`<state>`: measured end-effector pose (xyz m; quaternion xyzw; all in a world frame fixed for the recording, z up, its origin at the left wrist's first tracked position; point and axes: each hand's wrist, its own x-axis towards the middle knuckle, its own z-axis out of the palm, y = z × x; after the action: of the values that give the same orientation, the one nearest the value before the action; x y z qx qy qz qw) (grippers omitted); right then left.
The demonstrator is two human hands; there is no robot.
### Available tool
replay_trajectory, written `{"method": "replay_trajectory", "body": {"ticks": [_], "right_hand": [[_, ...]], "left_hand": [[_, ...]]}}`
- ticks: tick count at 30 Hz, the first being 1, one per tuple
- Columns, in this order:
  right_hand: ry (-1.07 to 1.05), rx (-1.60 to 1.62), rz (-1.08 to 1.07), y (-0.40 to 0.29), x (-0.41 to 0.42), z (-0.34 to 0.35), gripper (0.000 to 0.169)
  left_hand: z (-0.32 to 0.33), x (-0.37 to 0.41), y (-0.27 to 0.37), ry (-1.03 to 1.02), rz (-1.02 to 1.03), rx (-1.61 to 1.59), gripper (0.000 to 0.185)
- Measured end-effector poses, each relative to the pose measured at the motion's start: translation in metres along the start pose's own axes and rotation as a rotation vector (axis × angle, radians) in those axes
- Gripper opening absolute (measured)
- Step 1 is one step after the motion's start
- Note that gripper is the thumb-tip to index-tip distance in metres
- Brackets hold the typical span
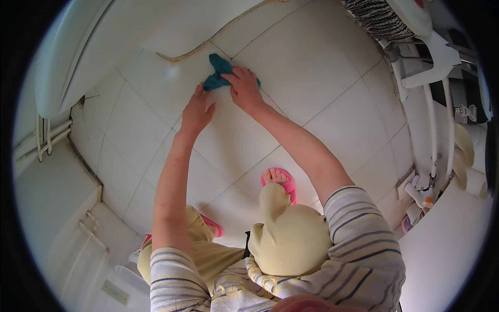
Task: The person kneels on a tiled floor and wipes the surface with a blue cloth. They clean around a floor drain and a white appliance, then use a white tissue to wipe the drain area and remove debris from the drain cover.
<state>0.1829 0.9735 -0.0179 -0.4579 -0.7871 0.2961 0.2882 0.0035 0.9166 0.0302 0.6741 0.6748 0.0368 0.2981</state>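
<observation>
A crumpled teal cloth (219, 70) lies on the white tiled floor (327, 70), ahead of me and near the curved base edge of a white fixture. My right hand (245, 87) presses on the cloth's right part, fingers spread over it, and part of the cloth shows beyond the fingers. At the cloth's lower left corner, my left hand (198, 111) touches the edge with its fingertips, thumb held apart. Whether the left fingers pinch any of the cloth cannot be told.
White pipes (58, 134) run along the left wall. A white rack with a dark ruffled item (380, 19) stands at the upper right. Bottles (428, 199) are in the right corner. My feet, in pink slippers (289, 187), are on the tiles below.
</observation>
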Motion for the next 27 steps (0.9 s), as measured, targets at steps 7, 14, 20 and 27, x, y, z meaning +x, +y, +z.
{"method": "replay_trajectory", "body": {"ticks": [7,14,20,27], "right_hand": [[0.253,-0.356,0.437,0.041,-0.057,-0.063,0.047],[-0.049,0.202,0.248,-0.066,-0.095,0.023,0.046],[0.197,0.125,0.305,-0.036,-0.098,-0.04,0.038],[0.313,-0.153,0.393,0.021,-0.124,-0.075,0.039]], "left_hand": [[-0.018,-0.034,-0.02,0.072,0.001,-0.079,0.056],[0.017,-0.031,0.018,0.239,0.129,-0.329,0.055],[0.068,-0.061,0.032,0.376,-0.01,0.057,0.062],[0.109,-0.067,0.072,0.283,0.261,-0.133,0.084]]}}
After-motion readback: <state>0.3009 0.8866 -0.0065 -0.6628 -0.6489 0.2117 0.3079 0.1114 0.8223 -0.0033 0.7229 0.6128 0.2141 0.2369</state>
